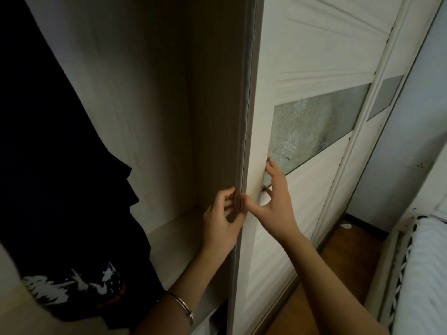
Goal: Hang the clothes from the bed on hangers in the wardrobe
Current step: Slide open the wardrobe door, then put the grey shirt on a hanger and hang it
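Observation:
A dark garment [60,177] with a white and orange print hangs inside the open wardrobe [150,112] at the left. The white sliding door [302,194] with a frosted patterned panel stands to the right of the opening. My left hand [221,221] grips the door's grey leading edge [242,165], fingers curled round it from the inside. My right hand [275,204] lies spread on the door's front face, thumb near the edge, fingertips touching the panel. No hanger can be seen.
A wooden shelf [179,240] forms the floor of the hanging space. A second sliding door [377,131] stands further right. The bed [425,274] with white bedding and a lattice frame fills the lower right, with wooden floor [338,269] between it and the wardrobe.

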{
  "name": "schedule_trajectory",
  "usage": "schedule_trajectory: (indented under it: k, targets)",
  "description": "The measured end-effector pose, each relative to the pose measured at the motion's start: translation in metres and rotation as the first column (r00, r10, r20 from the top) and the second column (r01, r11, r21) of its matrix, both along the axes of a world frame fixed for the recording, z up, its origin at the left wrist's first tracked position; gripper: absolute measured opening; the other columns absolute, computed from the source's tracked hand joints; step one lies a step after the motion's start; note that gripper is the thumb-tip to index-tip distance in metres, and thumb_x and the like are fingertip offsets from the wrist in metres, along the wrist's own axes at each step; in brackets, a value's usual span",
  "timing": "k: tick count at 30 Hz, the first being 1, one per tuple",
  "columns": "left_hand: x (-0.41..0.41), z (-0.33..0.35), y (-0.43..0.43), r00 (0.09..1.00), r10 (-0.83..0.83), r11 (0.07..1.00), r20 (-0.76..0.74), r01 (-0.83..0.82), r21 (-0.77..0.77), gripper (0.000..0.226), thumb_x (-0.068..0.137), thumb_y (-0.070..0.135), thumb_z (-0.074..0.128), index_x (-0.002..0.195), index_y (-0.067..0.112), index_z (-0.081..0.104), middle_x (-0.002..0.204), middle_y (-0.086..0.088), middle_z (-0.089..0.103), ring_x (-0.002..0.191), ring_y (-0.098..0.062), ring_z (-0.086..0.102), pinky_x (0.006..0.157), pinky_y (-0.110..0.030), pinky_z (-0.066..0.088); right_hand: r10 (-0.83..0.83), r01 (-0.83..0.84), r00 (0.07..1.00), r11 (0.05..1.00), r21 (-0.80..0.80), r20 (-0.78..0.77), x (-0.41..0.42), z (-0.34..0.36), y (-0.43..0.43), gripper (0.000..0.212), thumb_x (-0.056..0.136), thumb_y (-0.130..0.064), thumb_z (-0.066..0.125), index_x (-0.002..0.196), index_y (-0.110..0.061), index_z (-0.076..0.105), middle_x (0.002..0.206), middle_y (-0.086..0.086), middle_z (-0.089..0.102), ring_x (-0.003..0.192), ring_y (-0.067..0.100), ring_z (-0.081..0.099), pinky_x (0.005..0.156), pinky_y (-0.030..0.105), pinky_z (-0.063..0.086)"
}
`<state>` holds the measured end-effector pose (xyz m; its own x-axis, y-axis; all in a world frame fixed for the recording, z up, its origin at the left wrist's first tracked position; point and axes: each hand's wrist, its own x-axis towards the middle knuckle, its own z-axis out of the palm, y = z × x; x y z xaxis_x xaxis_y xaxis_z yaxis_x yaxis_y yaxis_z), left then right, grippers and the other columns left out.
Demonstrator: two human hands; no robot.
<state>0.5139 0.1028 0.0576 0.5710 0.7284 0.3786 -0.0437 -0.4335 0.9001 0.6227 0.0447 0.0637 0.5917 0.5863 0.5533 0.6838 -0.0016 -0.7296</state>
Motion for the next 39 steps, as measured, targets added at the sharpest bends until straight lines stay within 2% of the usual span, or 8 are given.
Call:
schedule_trajectory:
  k: [6, 10, 15, 18, 22, 31, 34, 39]
  targets:
    - [-0.025, -0.007, 0.011, 0.986, 0.020, 0.998, -0.165, -0.009, 0.070, 0.018, 0.086, 0.014, 0.060, 0.103, 0.014, 0.063, 0.099, 0.004, 0.066, 0.091, -0.005, 0.062, 0.075, -0.008, 0.048, -0.117, 0.117, 0.992, 0.993, 0.007, -0.041, -0.023, -0.003, -0.007, 0.061, 0.080, -0.033, 0.067, 0.134, -0.019, 0.042, 0.127, -0.007, 0.051, 0.111, 0.003, 0.047, 0.095, 0.027, 0.048]
    - [-0.073, -0.006, 0.017, 0.981, 0.073, 0.995, -0.179, -0.059, 0.083, 0.020, 0.086, 0.016, 0.059, 0.081, 0.036, 0.059, 0.084, 0.017, 0.065, 0.083, -0.002, 0.065, 0.071, -0.010, 0.050, -0.319, 0.294, 0.919, 0.946, 0.136, 0.232, -0.052, -0.006, -0.016, 0.041, 0.083, -0.037, 0.051, 0.113, -0.010, 0.060, 0.108, 0.008, 0.066, 0.100, 0.021, 0.060, 0.080, 0.028, 0.050]
    - [-0.155, 0.033, 0.018, 0.973, 0.156, 0.987, -0.169, -0.147, 0.060, 0.014, 0.084, 0.028, 0.061, 0.078, 0.039, 0.066, 0.083, 0.013, 0.072, 0.085, 0.003, 0.065, 0.071, -0.008, 0.049, 0.007, -0.031, 0.981, 0.992, 0.121, 0.193, -0.091, 0.033, 0.017, 0.028, 0.085, -0.028, 0.058, 0.111, -0.017, 0.061, 0.094, -0.008, 0.062, 0.083, 0.007, 0.060, 0.070, 0.015, 0.046]
    - [-0.204, 0.089, 0.007, 0.970, 0.241, 0.967, 0.014, -0.242, 0.086, 0.016, 0.069, 0.049, 0.066, 0.080, 0.039, 0.071, 0.083, 0.014, 0.074, 0.076, 0.000, 0.069, 0.071, -0.010, 0.053, 0.217, -0.254, 0.958, 0.946, 0.202, 0.189, -0.120, 0.074, 0.042, 0.024, 0.082, -0.034, 0.054, 0.106, -0.029, 0.055, 0.086, -0.021, 0.057, 0.078, 0.005, 0.061, 0.064, 0.012, 0.048]
    - [-0.243, 0.163, 0.016, 0.858, 0.418, 0.846, 0.299, -0.488, 0.217, 0.013, 0.067, 0.033, 0.076, 0.078, 0.027, 0.071, 0.079, 0.006, 0.074, 0.072, -0.002, 0.069, 0.073, -0.012, 0.054, 0.400, -0.447, 0.894, 0.828, 0.338, 0.203, -0.153, 0.136, 0.068, 0.017, 0.085, -0.024, 0.056, 0.101, -0.029, 0.056, 0.083, -0.021, 0.059, 0.083, -0.004, 0.060, 0.072, 0.010, 0.049]
    - [-0.257, 0.296, 0.103, 0.769, 0.584, 0.693, 0.261, -0.639, 0.334, 0.020, 0.089, 0.020, 0.054, 0.109, 0.022, 0.057, 0.090, 0.017, 0.057, 0.083, 0.004, 0.055, 0.070, -0.001, 0.043, 0.540, -0.582, 0.809, 0.677, 0.451, 0.233, -0.207, 0.293, 0.125, 0.024, 0.088, -0.009, 0.054, 0.109, -0.016, 0.065, 0.092, -0.012, 0.065, 0.088, 0.003, 0.062, 0.091, 0.020, 0.050]
    - [-0.251, 0.338, 0.124, 0.808, 0.543, 0.756, 0.229, -0.589, 0.285, 0.012, 0.090, 0.019, 0.052, 0.101, 0.019, 0.058, 0.087, 0.008, 0.057, 0.090, -0.011, 0.055, 0.080, -0.022, 0.044, 0.557, -0.591, 0.804, 0.715, 0.373, 0.207, -0.222, 0.339, 0.149, 0.029, 0.088, -0.008, 0.051, 0.114, -0.014, 0.064, 0.108, -0.001, 0.067, 0.104, 0.012, 0.061, 0.099, 0.032, 0.048]
    - [-0.233, 0.381, 0.158, 0.849, 0.523, 0.822, 0.077, -0.526, 0.219, 0.023, 0.088, 0.015, 0.048, 0.065, 0.015, 0.049, 0.064, -0.002, 0.048, 0.057, -0.013, 0.045, 0.048, -0.015, 0.042, 0.573, -0.580, 0.805, 0.814, 0.001, 0.154, -0.244, 0.395, 0.183, 0.028, 0.087, 0.003, 0.040, 0.106, 0.006, 0.061, 0.091, 0.021, 0.059, 0.082, 0.029, 0.057, 0.083, 0.045, 0.052]
